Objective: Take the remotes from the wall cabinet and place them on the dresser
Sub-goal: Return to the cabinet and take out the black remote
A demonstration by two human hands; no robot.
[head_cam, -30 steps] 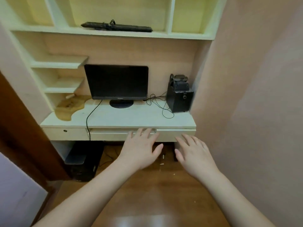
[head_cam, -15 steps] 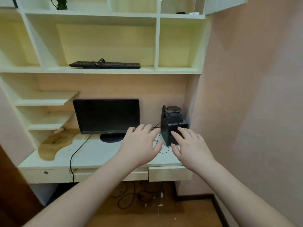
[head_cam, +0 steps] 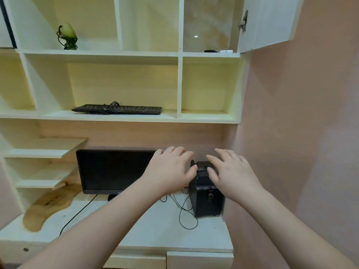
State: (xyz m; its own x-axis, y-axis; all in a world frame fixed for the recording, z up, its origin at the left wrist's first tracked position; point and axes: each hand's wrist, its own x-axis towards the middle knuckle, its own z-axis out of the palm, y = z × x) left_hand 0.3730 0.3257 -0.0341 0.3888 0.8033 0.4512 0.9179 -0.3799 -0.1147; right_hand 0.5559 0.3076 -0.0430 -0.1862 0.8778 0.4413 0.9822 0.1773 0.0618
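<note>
High at the upper right, the wall cabinet's door [head_cam: 270, 22] hangs open. On its shelf [head_cam: 209, 54] lie a black remote [head_cam: 211, 51] and a white remote [head_cam: 226, 51], seen only edge-on. My left hand [head_cam: 171, 169] and my right hand [head_cam: 231, 171] are both raised side by side, palms down, fingers spread, holding nothing. They hover far below the remotes, in front of the black speaker [head_cam: 206, 197].
A black monitor [head_cam: 114, 171] and the speaker with its loose cables [head_cam: 184, 212] stand on the white desk [head_cam: 155, 230]. A black keyboard [head_cam: 116, 109] lies on the middle shelf, a green ornament [head_cam: 68, 36] above it. A pink wall [head_cam: 301, 133] closes the right side.
My view has tilted upward from the floor and desk to the upper shelves and open cabinet. Both hands have risen with it, still spread and empty.
</note>
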